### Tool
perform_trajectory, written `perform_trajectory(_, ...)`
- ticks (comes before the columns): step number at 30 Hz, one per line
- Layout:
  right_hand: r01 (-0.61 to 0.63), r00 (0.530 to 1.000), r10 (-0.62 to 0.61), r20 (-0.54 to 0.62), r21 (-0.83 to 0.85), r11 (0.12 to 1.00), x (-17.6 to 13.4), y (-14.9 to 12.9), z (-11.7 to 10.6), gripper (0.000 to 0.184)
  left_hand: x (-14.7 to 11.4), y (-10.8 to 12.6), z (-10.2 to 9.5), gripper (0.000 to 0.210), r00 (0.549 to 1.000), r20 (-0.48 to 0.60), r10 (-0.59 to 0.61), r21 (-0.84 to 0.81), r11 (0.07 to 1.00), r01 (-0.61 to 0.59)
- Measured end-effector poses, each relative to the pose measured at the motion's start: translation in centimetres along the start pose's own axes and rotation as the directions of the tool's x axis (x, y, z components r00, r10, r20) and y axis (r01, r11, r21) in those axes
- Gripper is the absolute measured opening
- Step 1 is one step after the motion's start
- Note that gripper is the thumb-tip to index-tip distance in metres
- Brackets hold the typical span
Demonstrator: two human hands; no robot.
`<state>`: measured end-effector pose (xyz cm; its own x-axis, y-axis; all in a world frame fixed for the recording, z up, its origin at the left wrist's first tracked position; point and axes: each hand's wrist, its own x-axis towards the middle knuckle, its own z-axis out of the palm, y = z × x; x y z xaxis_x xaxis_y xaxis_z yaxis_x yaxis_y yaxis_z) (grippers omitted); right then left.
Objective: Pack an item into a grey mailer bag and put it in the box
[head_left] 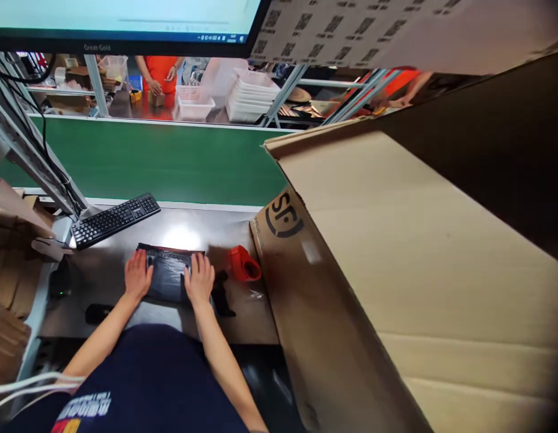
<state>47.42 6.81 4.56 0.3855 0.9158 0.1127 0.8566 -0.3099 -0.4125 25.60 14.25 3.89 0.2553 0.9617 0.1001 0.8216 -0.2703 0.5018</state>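
The grey table (189, 231) carries a keyboard (114, 219), black bag (168, 273), red dispenser (243, 264).

We see a black plastic mailer bag (169, 273) on the grey bench (103, 270), a black keyboard (114, 219) and a red tape dispenser (243, 264). The conveyor belt (162, 162) is plain green. The big cardboard box (396, 270) is tan with a black logo. Across the belt, a person's shirt (160, 67) is orange, and the baskets (194, 101) are white.

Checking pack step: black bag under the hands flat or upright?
Flat. The black bag lies on the table, left hand and right hand pressing on it.
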Motion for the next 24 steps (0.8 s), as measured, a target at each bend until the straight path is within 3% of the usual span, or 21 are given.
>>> perform_trajectory(1,0.082,0.995,-0.082,0.051,-0.007,0.997,0.0,-1.0,0.5,0.057,-0.1,1.2,0.5,0.064,0.992,0.076,0.102,0.061,0.992,-0.107)
perform_trajectory(2,0.110,0.988,-0.106,0.115,-0.027,0.994,-0.1,-1.8,1.0,0.057,-0.1,2.3,1.1,0.063,0.981,0.149,0.124,0.112,0.984,-0.141)
perform_trajectory(4,0.019,0.979,0.002,0.202,-0.104,0.994,-0.1,-2.4,2.2,0.059,0.4,3.6,2.0,0.069,0.970,0.243,-0.023,0.170,0.985,-0.019)
perform_trajectory(6,-0.104,0.973,0.126,0.194,-0.120,0.987,0.1,-1.6,3.4,0.071,1.1,3.8,2.6,0.085,0.938,0.322,-0.128,0.138,0.987,0.088)
perform_trajectory(9,-0.238,0.955,0.217,0.200,0.085,0.968,1.6,1.3,4.9,0.101,1.8,2.9,2.9,0.114,0.898,0.377,-0.227,0.035,0.972,0.230)
perform_trajectory(11,-0.355,0.926,0.305,0.224,0.239,0.904,2.6,3.1,5.3,0.118,1.5,2.2,3.2,0.123,0.881,0.378,-0.284,-0.018,0.949,0.314)
perform_trajectory(13,-0.434,0.898,0.366,0.244,0.361,0.825,3.1,4.5,5.2,0.123,1.0,1.7,3.4,0.117,0.858,0.377,-0.349,-0.049,0.917,0.395)
perform_trajectory(15,-0.422,0.906,0.383,0.180,0.456,0.784,3.0,5.3,4.7,0.115,0.8,1.2,2.9,0.104,0.836,0.355,-0.417,-0.066,0.881,0.468)
perform_trajectory(17,-0.309,0.935,0.355,0.016,0.529,0.790,2.9,5.5,4.1,0.099,1.2,0.5,1.1,0.093,0.856,0.278,-0.436,-0.088,0.876,0.475)
perform_trajectory(20,-0.070,0.960,0.216,-0.177,0.595,0.801,4.0,3.3,2.6,0.072,2.7,-0.9,-4.7,0.080,0.939,0.018,-0.343,-0.150,0.928,0.341)
perform_trajectory(22,0.091,0.982,0.034,-0.185,0.626,0.775,6.0,-0.7,1.2,0.055,3.6,-1.8,-9.5,0.067,0.947,-0.204,-0.249,-0.191,0.959,0.212)
perform_trajectory(24,0.277,0.961,-0.213,-0.177,0.635,0.721,8.9,-7.2,-0.7,0.041,3.7,-2.5,-13.7,0.056,0.899,-0.402,-0.175,-0.216,0.972,0.093)
